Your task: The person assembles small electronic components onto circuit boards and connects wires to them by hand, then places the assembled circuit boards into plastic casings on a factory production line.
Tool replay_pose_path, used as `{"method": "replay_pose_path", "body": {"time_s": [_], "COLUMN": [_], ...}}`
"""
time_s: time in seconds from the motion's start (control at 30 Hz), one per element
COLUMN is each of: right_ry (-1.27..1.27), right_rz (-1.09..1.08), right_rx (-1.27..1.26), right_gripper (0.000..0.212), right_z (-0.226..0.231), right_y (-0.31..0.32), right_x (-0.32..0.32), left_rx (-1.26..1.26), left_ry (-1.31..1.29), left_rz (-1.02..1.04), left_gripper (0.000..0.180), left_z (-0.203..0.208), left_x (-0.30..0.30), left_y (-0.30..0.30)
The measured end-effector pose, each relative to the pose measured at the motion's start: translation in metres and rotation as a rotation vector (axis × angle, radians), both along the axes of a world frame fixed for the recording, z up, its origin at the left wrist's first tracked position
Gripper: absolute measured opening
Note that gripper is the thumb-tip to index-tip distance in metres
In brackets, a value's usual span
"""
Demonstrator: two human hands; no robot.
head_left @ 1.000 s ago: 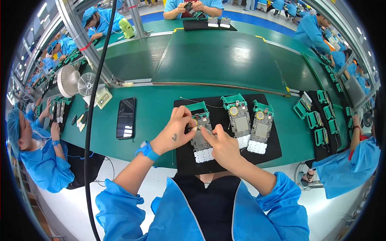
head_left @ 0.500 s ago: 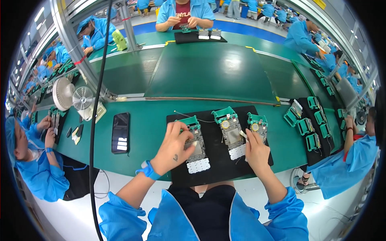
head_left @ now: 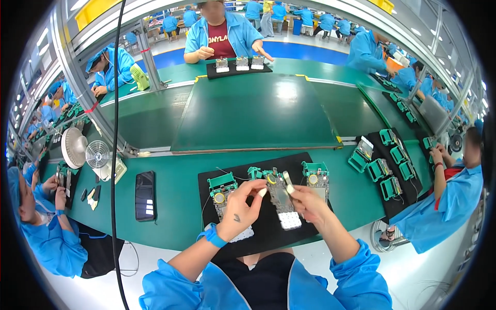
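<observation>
My left hand (head_left: 241, 205) is closed with thumb and finger at the left edge of the middle circuit board (head_left: 281, 199). This grey board has a round yellow-rimmed part at its top and a white dotted pad at its lower end. My right hand (head_left: 309, 203) is closed round a small white stick-like piece (head_left: 288, 179) at the board's upper right edge. A green plastic holder (head_left: 254, 172) shows behind my left fingers. Another board in a green holder (head_left: 222, 182) lies left, partly under my left hand; a third board (head_left: 318, 178) lies right.
A black mat (head_left: 266, 235) lies beneath the boards. Left of it are a dark phone (head_left: 145, 196) and a small fan (head_left: 98, 155). More green holders (head_left: 390, 187) sit at the right. A black cable (head_left: 114, 155) hangs at the left. Co-workers sit around the table.
My left hand has moved from the left board to the middle one. My right hand has come to the middle board's upper right edge. The middle board has shifted and turned. The view has shifted.
</observation>
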State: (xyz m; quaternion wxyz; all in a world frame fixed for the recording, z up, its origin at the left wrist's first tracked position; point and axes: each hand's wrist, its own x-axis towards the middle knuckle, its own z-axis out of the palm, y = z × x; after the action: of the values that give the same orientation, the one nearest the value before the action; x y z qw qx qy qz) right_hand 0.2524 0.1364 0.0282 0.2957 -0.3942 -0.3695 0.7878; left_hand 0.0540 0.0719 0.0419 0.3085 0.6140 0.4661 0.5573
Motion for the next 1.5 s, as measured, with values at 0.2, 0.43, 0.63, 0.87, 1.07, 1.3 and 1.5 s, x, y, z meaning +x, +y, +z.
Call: {"method": "replay_pose_path", "body": {"time_s": [0.2,0.43,0.63,0.87,1.07,1.3,1.5], "right_ry": [0.104,0.114,0.124,0.16,0.109,-0.231,-0.678], "right_rz": [-0.008,0.014,0.067,0.046,0.003,-0.233,-0.204], "right_rx": [-0.101,-0.093,-0.115,-0.131,-0.116,0.441,0.999], "right_gripper": [0.018,0.018,0.02,0.018,0.015,0.019,0.03], "right_z": [-0.008,-0.017,-0.009,-0.01,-0.016,-0.035,0.004], "right_y": [-0.01,-0.012,-0.019,-0.021,-0.024,-0.034,-0.04], "right_x": [0.006,0.009,0.0,-0.004,-0.002,-0.011,-0.01], "left_rx": [0.224,0.558,0.525,0.543,0.503,0.318,0.214], "left_ry": [0.101,0.541,0.615,0.692,0.575,0.431,0.493], "left_rz": [0.025,-0.076,0.22,0.391,0.253,0.12,-0.006], "left_gripper": [0.031,0.032,0.042,0.04,0.028,0.022,0.018], "left_z": [0.009,0.006,-0.002,-0.004,-0.009,-0.012,-0.015], "left_x": [0.019,-0.004,-0.001,0.005,-0.006,-0.007,-0.007], "left_y": [-0.005,-0.002,-0.005,-0.002,0.002,0.002,0.006]}}
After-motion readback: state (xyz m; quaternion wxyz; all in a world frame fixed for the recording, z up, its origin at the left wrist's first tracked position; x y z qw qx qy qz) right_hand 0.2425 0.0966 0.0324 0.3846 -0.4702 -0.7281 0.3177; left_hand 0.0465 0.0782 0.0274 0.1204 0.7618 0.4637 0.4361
